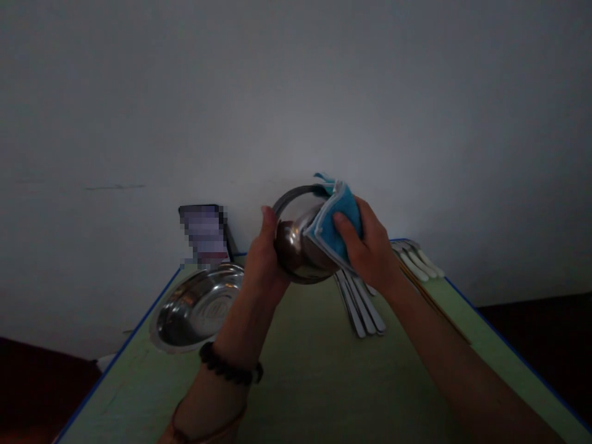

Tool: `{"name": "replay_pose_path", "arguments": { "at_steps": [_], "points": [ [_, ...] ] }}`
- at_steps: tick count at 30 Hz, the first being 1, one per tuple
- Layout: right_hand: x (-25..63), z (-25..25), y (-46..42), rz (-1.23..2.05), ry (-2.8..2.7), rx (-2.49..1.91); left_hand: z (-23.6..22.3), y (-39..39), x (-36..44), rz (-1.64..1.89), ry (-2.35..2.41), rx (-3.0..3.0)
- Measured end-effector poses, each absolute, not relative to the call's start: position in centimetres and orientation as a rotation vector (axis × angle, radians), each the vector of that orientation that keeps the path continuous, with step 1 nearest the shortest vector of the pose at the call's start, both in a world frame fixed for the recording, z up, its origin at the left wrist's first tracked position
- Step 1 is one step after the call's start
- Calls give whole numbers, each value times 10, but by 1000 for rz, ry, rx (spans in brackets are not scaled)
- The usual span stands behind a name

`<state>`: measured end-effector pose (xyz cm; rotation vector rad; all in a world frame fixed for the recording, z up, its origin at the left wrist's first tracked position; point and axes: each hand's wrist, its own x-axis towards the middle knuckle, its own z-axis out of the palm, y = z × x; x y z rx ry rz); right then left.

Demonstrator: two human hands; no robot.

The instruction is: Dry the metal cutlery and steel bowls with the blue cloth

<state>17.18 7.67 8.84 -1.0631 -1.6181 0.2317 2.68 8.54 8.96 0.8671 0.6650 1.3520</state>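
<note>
A shiny metal bowl [291, 243] is held up above the table, tilted so that its inside faces me. My left hand [266, 259] grips its left side, thumb up along the rim and the other fingers hidden behind. In my right hand [370, 243] is a blue cloth [345, 219] with pale edging, pinched over the bowl's right rim and pressed against it. The thumb lies on the cloth's front; the fingers behind it are mostly hidden.
A wide metal basin [185, 317] stands at the table's left, before a propped phone [203, 231]. Several metal-handled utensils [361, 308] lie beyond my hands. Chopsticks [435, 302] and white-handled cutlery [419, 262] lie on the right. A wall [296, 92] rises behind the green table [324, 382].
</note>
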Motion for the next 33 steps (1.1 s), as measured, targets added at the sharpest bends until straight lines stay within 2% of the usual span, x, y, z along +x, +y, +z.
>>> {"name": "replay_pose_path", "arguments": {
  "at_steps": [7, 17, 22, 27, 33],
  "points": [
    [153, 73, 73, 475, -1746, -1208, 88, 91, 28, 1519, 559, 539],
    [151, 67, 72, 425, -1734, -1198, 88, 79, 51, 1628, 453, 772],
    [151, 72, 72, 403, -1672, -1143, 86, 73, 51, 1628, 713, 954],
    [152, 80, 71, 440, -1561, -1014, 92, 66, 45, 1455, 1036, 1445],
    [157, 81, 77, 723, -1370, -1042, 107, 66, 17, 1046, 1042, 2095]
  ]
}}
